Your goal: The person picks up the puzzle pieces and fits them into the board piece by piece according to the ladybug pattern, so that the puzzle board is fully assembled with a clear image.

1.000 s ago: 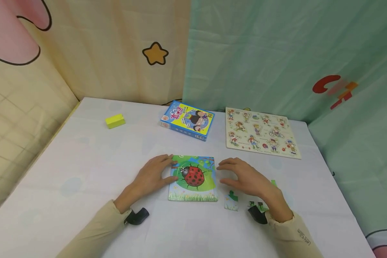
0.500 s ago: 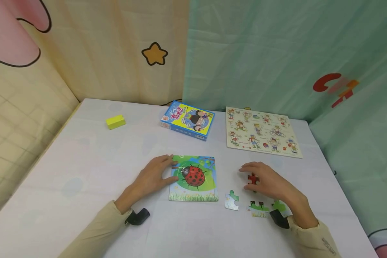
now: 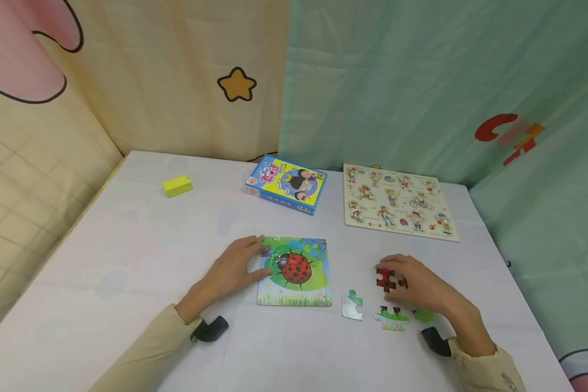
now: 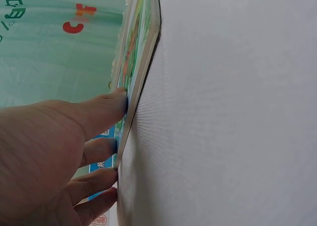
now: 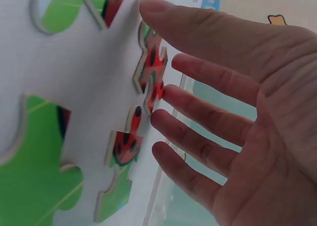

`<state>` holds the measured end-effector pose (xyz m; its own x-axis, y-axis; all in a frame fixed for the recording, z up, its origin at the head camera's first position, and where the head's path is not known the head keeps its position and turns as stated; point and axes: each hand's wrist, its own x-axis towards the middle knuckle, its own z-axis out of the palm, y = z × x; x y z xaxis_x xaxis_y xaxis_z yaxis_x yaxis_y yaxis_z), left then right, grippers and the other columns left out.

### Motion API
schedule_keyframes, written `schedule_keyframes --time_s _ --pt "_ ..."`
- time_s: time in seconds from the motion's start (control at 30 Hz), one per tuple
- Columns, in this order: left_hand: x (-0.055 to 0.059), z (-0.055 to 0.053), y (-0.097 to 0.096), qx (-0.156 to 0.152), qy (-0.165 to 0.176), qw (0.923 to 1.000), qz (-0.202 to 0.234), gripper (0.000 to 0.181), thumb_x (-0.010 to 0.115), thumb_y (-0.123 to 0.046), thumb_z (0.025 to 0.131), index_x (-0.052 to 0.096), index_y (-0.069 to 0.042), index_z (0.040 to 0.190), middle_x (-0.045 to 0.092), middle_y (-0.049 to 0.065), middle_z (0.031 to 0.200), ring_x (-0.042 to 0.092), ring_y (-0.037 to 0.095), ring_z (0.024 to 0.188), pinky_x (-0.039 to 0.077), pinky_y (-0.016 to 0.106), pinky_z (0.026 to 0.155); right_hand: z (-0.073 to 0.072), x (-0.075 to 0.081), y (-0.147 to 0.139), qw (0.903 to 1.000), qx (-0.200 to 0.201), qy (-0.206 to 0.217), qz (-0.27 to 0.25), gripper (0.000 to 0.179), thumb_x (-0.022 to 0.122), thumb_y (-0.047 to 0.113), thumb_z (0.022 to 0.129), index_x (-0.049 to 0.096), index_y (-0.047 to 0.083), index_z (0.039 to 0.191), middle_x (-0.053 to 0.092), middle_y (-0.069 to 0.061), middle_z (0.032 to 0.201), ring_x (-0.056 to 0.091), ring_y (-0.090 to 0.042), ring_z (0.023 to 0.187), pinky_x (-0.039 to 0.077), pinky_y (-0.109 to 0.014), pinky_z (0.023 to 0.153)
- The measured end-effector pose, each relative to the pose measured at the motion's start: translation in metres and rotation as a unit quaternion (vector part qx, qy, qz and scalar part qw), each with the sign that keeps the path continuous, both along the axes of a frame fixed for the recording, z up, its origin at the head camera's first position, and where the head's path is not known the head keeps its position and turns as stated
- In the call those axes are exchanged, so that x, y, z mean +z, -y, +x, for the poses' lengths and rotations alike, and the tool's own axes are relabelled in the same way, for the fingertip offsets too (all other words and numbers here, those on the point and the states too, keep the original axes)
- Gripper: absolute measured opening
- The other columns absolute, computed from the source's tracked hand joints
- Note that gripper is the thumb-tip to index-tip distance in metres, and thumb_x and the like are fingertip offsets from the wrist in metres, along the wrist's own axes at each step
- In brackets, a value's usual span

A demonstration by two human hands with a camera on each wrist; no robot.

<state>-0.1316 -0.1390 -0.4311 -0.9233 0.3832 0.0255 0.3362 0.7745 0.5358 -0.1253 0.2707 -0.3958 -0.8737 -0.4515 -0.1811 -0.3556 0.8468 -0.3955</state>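
Note:
My left hand rests at the left edge of a square ladybug picture board. In the left wrist view its thumb lies on the board's face, with the other fingers along the edge. On the right, my right hand is over loose jigsaw pieces, thumb and fingers spread apart. A red spotted jigsaw piece shows between them, and the right wrist view has red pieces close to the fingertips. The right palm holds nothing. Part of the pieces is hidden under this hand.
Nearer me lie a pale blue jigsaw piece, a grass-edged piece and a green piece. Farther back are a blue and yellow box, a board of children figures and a yellow block.
My right hand has moved from beside the ladybug board rightward to the loose pieces, then slightly closer to me, uncovering several pieces. The left hand has stayed on the board.

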Motion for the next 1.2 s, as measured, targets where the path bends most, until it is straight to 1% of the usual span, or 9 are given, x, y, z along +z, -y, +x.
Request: schedule_keyframes --time_s 0.13,0.4,0.53,0.7,0.83,0.97,1.07,1.2 --pt "0.0 0.0 0.0 0.001 0.002 1.0 0.001 0.058 0.076 -0.032 0.089 0.058 -0.009 0.139 0.045 0.016 0.154 0.038 0.039 0.144 0.035 0.056 0.117 0.001 -0.003 -0.002 1.0 -0.004 0.001 -0.003 0.054 0.083 0.023 0.082 0.065 0.009 0.131 0.056 -0.016 0.139 0.05 -0.04 0.128 0.046 -0.061 0.103" --pt "0.0 0.0 0.0 -0.001 -0.007 1.0 0.001 0.058 0.076 -0.032 0.089 0.059 -0.009 0.139 0.046 0.017 0.154 0.039 0.04 0.143 0.036 0.056 0.116 0.001 -0.005 -0.003 0.9999 -0.002 -0.015 -0.001 0.052 0.083 0.023 0.081 0.066 0.009 0.128 0.057 -0.015 0.138 0.053 -0.04 0.125 0.047 -0.061 0.102" --pt "0.0 0.0 -0.001 -0.002 -0.003 1.0 0.003 0.057 0.076 -0.032 0.089 0.059 -0.009 0.139 0.045 0.017 0.154 0.039 0.04 0.143 0.036 0.056 0.116 0.0 -0.004 -0.004 0.9996 0.001 -0.027 -0.004 0.05 0.083 0.022 0.082 0.067 0.008 0.127 0.059 -0.015 0.135 0.054 -0.04 0.124 0.047 -0.061 0.102" --pt "0.001 0.0 0.0 -0.001 -0.001 1.0 0.0 0.058 0.076 -0.033 0.089 0.059 -0.009 0.139 0.045 0.017 0.154 0.039 0.04 0.143 0.035 0.056 0.117 -0.001 -0.005 -0.005 0.9996 0.003 -0.027 -0.007 0.049 0.082 0.022 0.082 0.067 0.009 0.127 0.06 -0.013 0.134 0.056 -0.038 0.123 0.049 -0.06 0.101" --pt "0.002 0.0 0.001 -0.001 -0.002 1.0 0.001 0.058 0.076 -0.033 0.089 0.059 -0.009 0.139 0.045 0.018 0.154 0.039 0.041 0.143 0.036 0.057 0.116 -0.003 -0.007 -0.005 0.9997 -0.008 -0.023 -0.008 0.05 0.082 0.021 0.083 0.066 0.012 0.129 0.059 -0.013 0.134 0.055 -0.034 0.121 0.05 -0.057 0.1" --pt "0.001 0.0 0.001 -0.002 0.0 1.0 0.003 0.058 0.075 -0.033 0.09 0.058 -0.008 0.139 0.045 0.018 0.154 0.038 0.041 0.143 0.035 0.057 0.116 -0.003 -0.009 -0.003 0.9997 -0.014 -0.02 -0.004 0.052 0.081 0.02 0.082 0.065 0.011 0.131 0.056 -0.014 0.137 0.053 -0.033 0.12 0.052 -0.053 0.098" --pt "0.0 0.0 0.001 -0.001 0.002 1.0 0.004 0.058 0.075 -0.033 0.09 0.058 -0.008 0.139 0.045 0.017 0.154 0.038 0.04 0.143 0.035 0.057 0.116 -0.004 -0.008 0.001 0.9996 -0.01 -0.025 0.002 0.053 0.082 0.019 0.081 0.065 0.009 0.13 0.055 -0.014 0.135 0.053 -0.032 0.119 0.054 -0.049 0.093" --pt "-0.001 0.001 0.001 0.0 0.001 1.0 0.004 0.058 0.075 -0.033 0.09 0.058 -0.008 0.14 0.045 0.017 0.154 0.038 0.04 0.144 0.035 0.057 0.116 -0.007 -0.005 0.009 0.9991 -0.001 -0.041 0.007 0.052 0.082 0.018 0.08 0.067 0.007 0.128 0.055 -0.01 0.13 0.054 -0.029 0.115 0.055 -0.047 0.093"
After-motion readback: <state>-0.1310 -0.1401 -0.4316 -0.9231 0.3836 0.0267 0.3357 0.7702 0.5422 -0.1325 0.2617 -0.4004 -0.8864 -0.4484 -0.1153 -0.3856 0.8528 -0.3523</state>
